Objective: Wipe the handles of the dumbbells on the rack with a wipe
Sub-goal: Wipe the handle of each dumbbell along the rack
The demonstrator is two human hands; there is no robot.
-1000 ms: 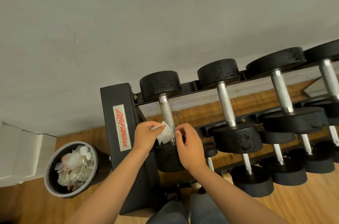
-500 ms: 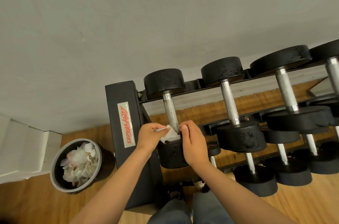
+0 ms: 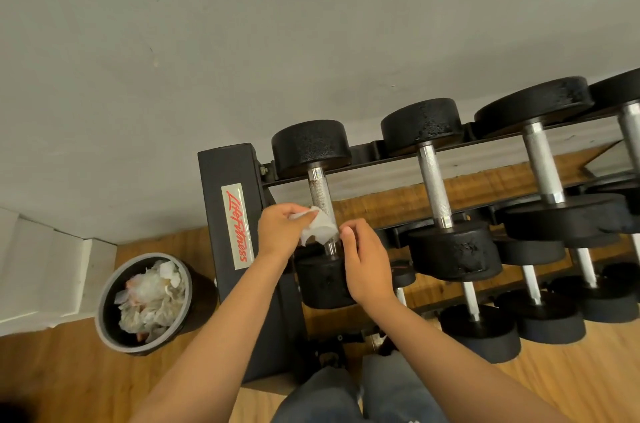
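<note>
The left hand [image 3: 280,232] pinches a white wipe [image 3: 320,230] around the handle [image 3: 320,194] of the leftmost dumbbell [image 3: 310,145] on the rack [image 3: 228,173]. The right hand [image 3: 365,263] pinches the wipe's other edge with curled fingertips [image 3: 348,232], beside the handle.

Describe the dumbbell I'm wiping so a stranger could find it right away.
Start at the black rack post with red lettering. On the top rail, take the dumbbell right beside that post. It alone has a white wipe against its handle, and its heads look smaller than its neighbours'.
</note>
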